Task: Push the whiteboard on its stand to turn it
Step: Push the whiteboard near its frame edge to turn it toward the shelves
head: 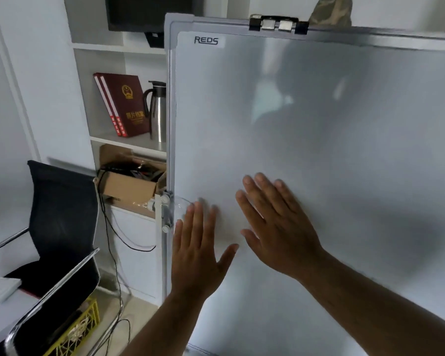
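Observation:
A large whiteboard (319,124) in a grey metal frame fills the right of the view, its surface blank and glossy. Its left edge is held by a pivot clamp (166,211) on the white stand post (165,265). My left hand (198,253) lies flat on the board close to that left edge, fingers spread and pointing up. My right hand (275,227) is pressed flat on the board just to the right and a little higher, fingers spread. Neither hand holds anything.
A black mesh chair (62,227) stands at the left, with a yellow crate (75,330) under it. White shelves behind hold red books (123,104), a steel jug (157,111) and a cardboard box (131,186). Cables (113,253) hang beside the stand. A paper clamp (278,23) tops the board.

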The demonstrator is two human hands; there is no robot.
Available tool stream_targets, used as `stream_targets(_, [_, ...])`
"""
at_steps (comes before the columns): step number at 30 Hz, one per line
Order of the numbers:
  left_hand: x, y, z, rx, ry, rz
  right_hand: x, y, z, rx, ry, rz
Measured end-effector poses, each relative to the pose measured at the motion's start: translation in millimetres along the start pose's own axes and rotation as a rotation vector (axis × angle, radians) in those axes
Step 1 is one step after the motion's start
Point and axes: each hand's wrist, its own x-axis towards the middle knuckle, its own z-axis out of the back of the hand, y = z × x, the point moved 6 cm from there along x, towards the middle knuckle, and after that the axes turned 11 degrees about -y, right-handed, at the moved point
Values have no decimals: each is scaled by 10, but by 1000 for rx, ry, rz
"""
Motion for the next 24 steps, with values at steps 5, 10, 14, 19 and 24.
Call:
stream_targets(5, [73, 104, -348, -102, -74, -69, -2, -26, -158, -132, -10, 50])
stream_targets(10, [210, 187, -639, -157, -69, -79, 76, -65, -416, -206, 39, 33])
stream_targets(14, [330, 229, -884, -195, -50, -91, 122, -122, -636, -252, 71, 10])
stream_targets(19, [470, 244, -1205, -240, -28, -92, 161, -202, -891, -288, 97, -11])
stream_targets(24, [584, 275, -1519, -264, -8, -105, 208, -280, -1134, -331, 135, -17])
